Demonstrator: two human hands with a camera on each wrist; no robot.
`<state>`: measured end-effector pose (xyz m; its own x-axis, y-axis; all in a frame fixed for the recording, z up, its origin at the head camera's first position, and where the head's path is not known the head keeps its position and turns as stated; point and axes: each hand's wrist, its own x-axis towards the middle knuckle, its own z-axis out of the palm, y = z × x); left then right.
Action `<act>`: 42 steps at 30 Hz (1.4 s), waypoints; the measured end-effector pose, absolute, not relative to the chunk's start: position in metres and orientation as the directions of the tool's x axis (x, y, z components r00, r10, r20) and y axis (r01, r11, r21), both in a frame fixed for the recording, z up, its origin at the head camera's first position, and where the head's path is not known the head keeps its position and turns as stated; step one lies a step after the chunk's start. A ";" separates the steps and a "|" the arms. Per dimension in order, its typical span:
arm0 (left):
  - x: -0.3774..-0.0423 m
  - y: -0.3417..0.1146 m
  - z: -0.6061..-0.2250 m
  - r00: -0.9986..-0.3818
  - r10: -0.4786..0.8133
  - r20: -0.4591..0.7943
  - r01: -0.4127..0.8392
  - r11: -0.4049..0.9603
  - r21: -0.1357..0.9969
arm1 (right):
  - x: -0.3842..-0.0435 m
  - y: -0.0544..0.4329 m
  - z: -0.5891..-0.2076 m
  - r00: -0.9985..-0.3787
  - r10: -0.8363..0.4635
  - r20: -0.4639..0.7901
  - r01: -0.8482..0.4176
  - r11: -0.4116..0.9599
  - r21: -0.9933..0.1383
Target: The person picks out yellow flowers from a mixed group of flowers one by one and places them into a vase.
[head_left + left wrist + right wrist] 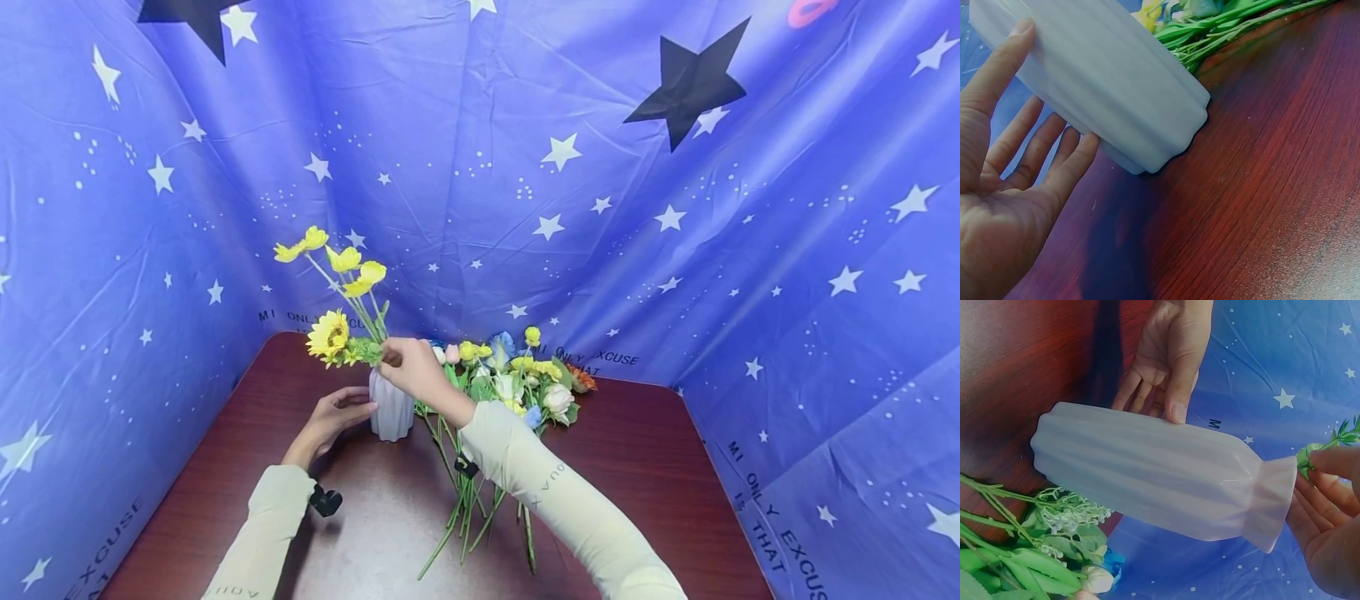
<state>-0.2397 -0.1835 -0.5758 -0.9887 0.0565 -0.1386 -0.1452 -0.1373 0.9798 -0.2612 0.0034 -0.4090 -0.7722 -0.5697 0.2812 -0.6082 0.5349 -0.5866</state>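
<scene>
A pale ribbed vase (392, 414) with a flared mouth stands upright near the middle of the table. Against its side, my left hand (335, 419) rests its fingertips, fingers fairly straight in the left wrist view. My right hand (420, 368) is at the vase's mouth, where thumb and fingers pinch a green flower stem (1307, 460). Above that hand rise several yellow blooms (345, 258) on long stems, and a sunflower (327, 334) leans out to the left. The right hand hides the vase's opening in the head view, so which stems go inside I cannot tell.
Right of the vase lies a pile of loose artificial flowers (517, 375) in yellow, white, blue and orange. Their green stems (467, 508) point toward the front of the dark red wooden table (630, 483). A blue star-patterned cloth (480, 208) surrounds the table's back and sides.
</scene>
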 end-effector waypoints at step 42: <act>-0.238 -0.184 -0.576 -0.987 0.067 -0.148 -0.155 -0.117 0.981 | -0.261 0.007 -0.402 -0.830 -0.489 0.267 -0.551 0.646 -0.528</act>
<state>-0.2378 -0.1839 -0.5763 -0.9867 0.0673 -0.1480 -0.1551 -0.1170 0.9810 -0.2614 0.0066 -0.4015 -0.8303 -0.4891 0.2672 -0.5507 0.6465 -0.5280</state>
